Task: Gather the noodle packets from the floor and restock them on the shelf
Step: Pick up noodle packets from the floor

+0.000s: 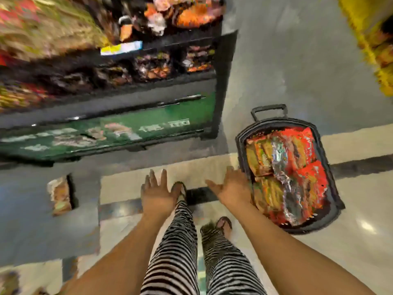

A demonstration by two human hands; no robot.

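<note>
A dark basket (335,188) stands on the floor at the right, filled with several red, orange and silver noodle packets (287,173). One more packet (60,195) lies on the floor at the left, below the shelf (119,90). My left hand (156,193) hangs over the floor with fingers spread, holding nothing. My right hand (232,187) is open too, its fingers straight, just left of the basket's rim. The whole view is blurred by motion.
The shelf unit runs along the upper left, stocked with packets, with a green base panel (119,133). A yellow display (374,39) stands at the upper right. My legs in striped trousers and sandalled feet (223,223) stand between my arms.
</note>
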